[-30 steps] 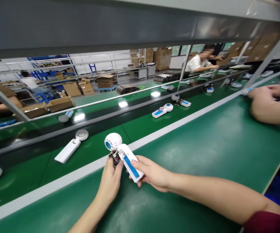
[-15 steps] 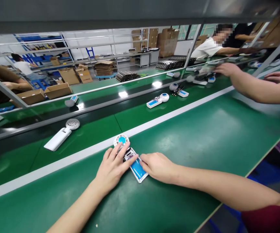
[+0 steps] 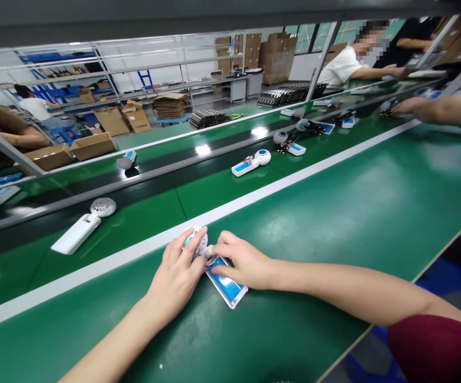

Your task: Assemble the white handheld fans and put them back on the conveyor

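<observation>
A white handheld fan unit point(image 3: 228, 283) with a blue battery lies on the green table point(image 3: 318, 234), its round head towards the white strip. My left hand point(image 3: 177, 271) has its fingers wrapped over the fan head and the neck. From the right, my right hand point(image 3: 242, 260) reaches the neck with its index finger, and its thumb is over the upper end of the blue battery. The small parts between the fingertips are mostly hidden.
On the green belt point(image 3: 146, 213) behind the strip lie a closed white fan point(image 3: 76, 233) at left and an open one point(image 3: 245, 166) further right. Several more are beyond. A co-worker's arm point(image 3: 450, 110) reaches in at right. A grey shelf edge point(image 3: 214, 18) spans the top.
My right hand has moved up from the battery's side to the neck, and my left fingers have curled in around the head. Fans on the near belt have shifted left. The co-worker's arm moved right.
</observation>
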Action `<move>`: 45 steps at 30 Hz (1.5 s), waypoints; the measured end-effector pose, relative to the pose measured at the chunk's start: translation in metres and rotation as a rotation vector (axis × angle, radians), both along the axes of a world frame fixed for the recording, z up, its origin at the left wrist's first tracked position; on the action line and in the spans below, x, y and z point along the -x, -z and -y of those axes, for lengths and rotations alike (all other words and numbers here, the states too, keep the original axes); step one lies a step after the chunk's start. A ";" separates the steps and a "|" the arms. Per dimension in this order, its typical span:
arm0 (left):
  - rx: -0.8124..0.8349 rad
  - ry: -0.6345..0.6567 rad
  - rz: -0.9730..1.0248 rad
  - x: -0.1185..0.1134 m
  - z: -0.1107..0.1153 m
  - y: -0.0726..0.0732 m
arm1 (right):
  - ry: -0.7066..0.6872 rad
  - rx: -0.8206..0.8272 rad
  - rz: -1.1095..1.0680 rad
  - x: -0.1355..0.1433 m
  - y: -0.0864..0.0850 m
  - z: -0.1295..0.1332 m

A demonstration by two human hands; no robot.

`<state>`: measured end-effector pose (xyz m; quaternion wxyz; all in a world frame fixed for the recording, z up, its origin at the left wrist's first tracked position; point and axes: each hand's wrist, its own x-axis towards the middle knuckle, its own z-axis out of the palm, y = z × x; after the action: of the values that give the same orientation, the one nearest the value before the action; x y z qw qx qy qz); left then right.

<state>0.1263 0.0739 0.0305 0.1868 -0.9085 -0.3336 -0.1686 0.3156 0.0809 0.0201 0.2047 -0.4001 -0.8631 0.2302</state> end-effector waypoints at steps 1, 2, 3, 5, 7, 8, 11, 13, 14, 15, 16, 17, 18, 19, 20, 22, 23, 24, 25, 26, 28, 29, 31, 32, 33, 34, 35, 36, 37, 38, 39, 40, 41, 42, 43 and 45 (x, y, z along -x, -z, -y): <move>0.019 -0.015 0.047 0.001 0.001 0.003 | -0.031 0.058 -0.057 0.004 0.003 -0.005; 0.037 -0.031 0.095 0.003 0.002 0.006 | -0.052 0.103 -0.096 0.007 0.006 -0.009; 0.055 -0.047 0.143 0.005 0.002 0.009 | -0.068 0.133 -0.123 0.011 0.009 -0.012; 0.096 -0.070 0.239 0.010 0.001 0.016 | -0.086 0.160 -0.180 0.017 0.015 -0.017; 0.168 -0.083 0.344 0.015 0.000 0.022 | -0.094 0.176 -0.244 0.020 0.020 -0.019; 0.219 -0.082 0.396 0.018 0.000 0.024 | -0.093 0.180 -0.271 0.021 0.022 -0.020; 0.364 -0.090 0.544 0.023 0.001 0.028 | -0.072 0.175 -0.309 0.022 0.025 -0.020; 0.424 -0.154 0.639 0.024 0.005 0.028 | -0.050 0.179 -0.317 0.022 0.024 -0.019; 0.442 -0.196 0.667 0.023 0.007 0.028 | -0.037 0.189 -0.325 0.022 0.022 -0.019; 0.453 -0.230 0.674 0.023 0.009 0.027 | -0.027 0.199 -0.335 0.023 0.020 -0.018; 0.457 -0.250 0.663 0.021 0.011 0.026 | -0.018 0.207 -0.351 0.023 0.018 -0.017; 0.456 -0.256 0.639 0.020 0.012 0.026 | -0.015 0.209 -0.368 0.024 0.016 -0.016; 0.448 -0.249 0.613 0.018 0.014 0.025 | -0.016 0.203 -0.386 0.025 0.014 -0.015; 0.441 -0.241 0.592 0.017 0.015 0.025 | -0.020 0.192 -0.402 0.026 0.012 -0.014; 0.434 -0.234 0.574 0.015 0.016 0.024 | -0.025 0.180 -0.417 0.027 0.011 -0.013; 0.420 -0.220 0.538 0.013 0.018 0.024 | -0.024 0.168 -0.450 0.028 0.010 -0.011; 0.417 -0.215 0.521 0.012 0.019 0.025 | -0.016 0.174 -0.470 0.029 0.010 -0.011; 0.416 -0.212 0.511 0.012 0.020 0.025 | -0.002 0.189 -0.492 0.029 0.010 -0.010; 0.419 -0.212 0.509 0.011 0.021 0.025 | 0.012 0.208 -0.514 0.029 0.009 -0.010; 0.427 -0.212 0.514 0.011 0.022 0.025 | 0.023 0.226 -0.533 0.029 0.009 -0.010; 0.456 -0.221 0.543 0.011 0.023 0.025 | 0.037 0.241 -0.550 0.029 0.008 -0.011; 0.474 -0.229 0.561 0.010 0.023 0.025 | 0.036 0.235 -0.544 0.030 0.007 -0.011; 0.503 -0.248 0.591 0.009 0.024 0.024 | 0.030 0.210 -0.515 0.030 0.005 -0.012; 0.511 -0.259 0.599 0.008 0.024 0.024 | 0.031 0.200 -0.500 0.030 0.004 -0.011; 0.511 -0.267 0.599 0.007 0.025 0.024 | 0.033 0.193 -0.491 0.031 0.004 -0.011; 0.503 -0.269 0.593 0.007 0.025 0.023 | 0.034 0.190 -0.488 0.031 0.004 -0.010; 0.490 -0.267 0.581 0.006 0.026 0.023 | 0.037 0.191 -0.490 0.031 0.004 -0.010; 0.473 -0.261 0.565 0.006 0.026 0.023 | 0.042 0.191 -0.495 0.031 0.004 -0.009; 0.454 -0.253 0.549 0.005 0.027 0.023 | 0.049 0.190 -0.500 0.031 0.005 -0.008; 0.435 -0.244 0.532 0.005 0.027 0.024 | 0.054 0.188 -0.504 0.030 0.005 -0.008; 0.415 -0.239 0.519 0.004 0.028 0.025 | 0.061 0.186 -0.507 0.030 0.006 -0.007; 0.397 -0.237 0.509 0.004 0.029 0.025 | 0.071 0.185 -0.509 0.030 0.007 -0.006; 0.378 -0.233 0.502 0.004 0.030 0.026 | 0.079 0.185 -0.510 0.029 0.007 -0.005; 0.358 -0.227 0.493 0.003 0.031 0.027 | 0.082 0.182 -0.508 0.029 0.007 -0.005; 0.338 -0.221 0.481 0.002 0.032 0.028 | 0.080 0.175 -0.503 0.029 0.006 -0.003; 0.294 -0.213 0.454 0.000 0.035 0.030 | 0.078 0.140 -0.482 0.028 0.005 -0.001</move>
<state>0.1259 0.0386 0.0008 -0.0095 -0.8247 -0.4814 -0.2968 0.2873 0.0817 0.0153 0.3850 -0.3799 -0.7553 0.3700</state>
